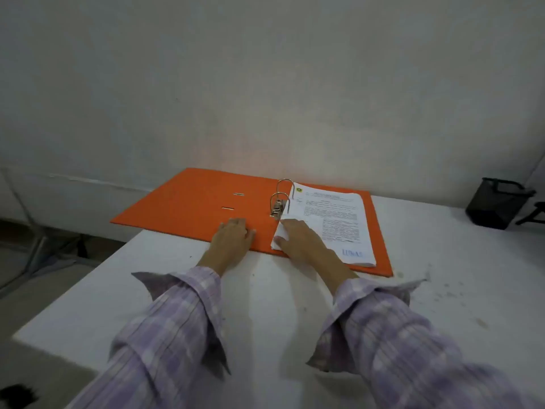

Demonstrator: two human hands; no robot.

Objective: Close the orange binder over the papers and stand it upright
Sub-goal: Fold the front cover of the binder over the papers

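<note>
**Binder open flat at the table's far edge**

The orange binder [191,202] lies open against the wall — its left cover overhangs the white table's [265,314] left edge. The papers [333,219] sit stacked on the right half, beside the arched rings [280,199]. The left hand [233,234] rests flat on the near cover edge, fingers together. The right hand [298,240] presses the papers' near-left corner, fingers extended. Bare tabletop stretches near and right — a black mesh bin [498,205] stands far right, its contents unseen.

Left hand [233,236]: laid flat, palm down, fingers together, extended forward.
Right hand [300,240]: laid palm down, fingers spread, angled leftward.
Forearms: both stretched forward, covered by checked sleeves [182,329].
</note>
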